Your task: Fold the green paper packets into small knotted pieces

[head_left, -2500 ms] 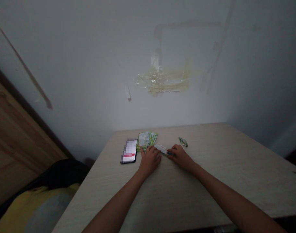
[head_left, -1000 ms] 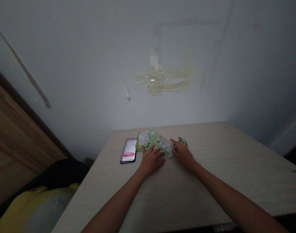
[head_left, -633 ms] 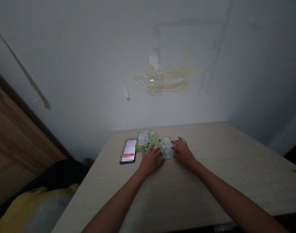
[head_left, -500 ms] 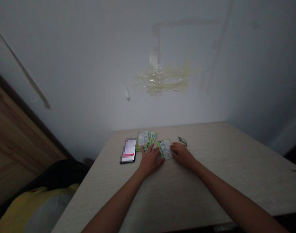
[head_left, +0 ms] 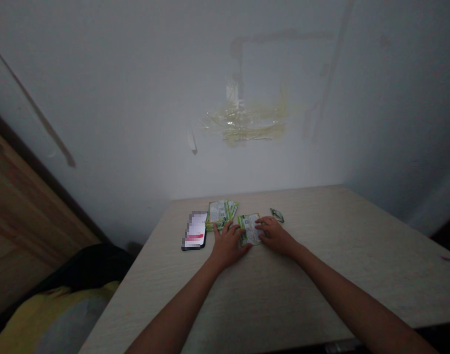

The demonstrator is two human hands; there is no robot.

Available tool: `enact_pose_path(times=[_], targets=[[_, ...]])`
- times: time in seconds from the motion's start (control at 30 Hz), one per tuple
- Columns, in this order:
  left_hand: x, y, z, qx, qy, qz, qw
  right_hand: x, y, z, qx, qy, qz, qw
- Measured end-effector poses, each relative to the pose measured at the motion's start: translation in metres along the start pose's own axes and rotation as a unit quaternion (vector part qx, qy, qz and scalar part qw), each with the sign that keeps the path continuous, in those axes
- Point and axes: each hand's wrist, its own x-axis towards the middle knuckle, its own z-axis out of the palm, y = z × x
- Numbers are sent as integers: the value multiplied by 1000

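Observation:
A flat green-and-white printed packet [head_left: 248,227] lies on the table between my two hands. My left hand [head_left: 228,246] rests with its fingers spread, thumb and fingertips at the packet's left and near edges. Its outer fingers reach the near side of a small pile of similar packets [head_left: 218,211]. My right hand [head_left: 276,236] lies over the packet's right edge, its fingers extended and slightly bent, pressing on it from above. Just beyond my right hand is a small green-and-dark folded piece [head_left: 277,215].
A phone [head_left: 195,231] with a lit, blurred screen lies left of the pile. The pale wooden table [head_left: 343,236] meets a wall [head_left: 136,98] with tape remains [head_left: 247,125]. Left of the table is a yellow and grey soft item [head_left: 59,319].
My right hand has slid slightly left over the packet. My left hand stays nearly where it was, and the pile and phone have not moved on the table.

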Motion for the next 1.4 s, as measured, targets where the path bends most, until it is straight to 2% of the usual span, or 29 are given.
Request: enact_pose_path(times=[0.13,0.3,0.67,0.97,1.4], targets=[[1,-1,2,-3,0,-5,1000,1,-1,-3,28,-18,-16,999],[2,-1,2,-10,8,-11,1000,1,0,-5,52,-20,-2,998],[3,-2,1,-14,16,-25,999,-2,20,-4,63,-28,28,997],[3,-3,-1,-26,26,-14,999,-7,27,-1,98,-35,19,994],[4,-3,-2,-40,46,-40,997,1,15,-8,157,-19,106,982]])
